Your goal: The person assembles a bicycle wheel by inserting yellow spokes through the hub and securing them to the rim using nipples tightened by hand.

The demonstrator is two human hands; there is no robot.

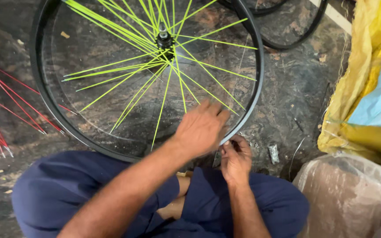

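Head view showed the person seated cross-legged in dark blue trousers [67, 194], with a black bicycle wheel rim [255, 88] lying flat on the dark floor [296, 88] just in front of the knees. The left hand [201, 128] reached across over the near right part of the rim, fingers curled down around a lime-green spoke [208, 90] near its rim end; exactly how tightly it closed could not be told. The right hand [234, 158] sat just outside the rim, fingertips pinched together at the rim's edge on something too small to make out.

Many spokes hung loose from the hub [164, 39], their outer ends short of the rim. A slip of either hand would likely let the held spoke spring away or drop the small piece onto the cluttered floor. Loose spokes crossing beside the left hand could also snag the fingers.

A small grey object [273, 153] lay on the floor near the right hand. To the right stood a clear plastic bag [349, 194] and a yellow sack [367, 66], crowding that side. Red spokes [5, 101] fanned at far left, and another black rim [296, 31] lay beyond.
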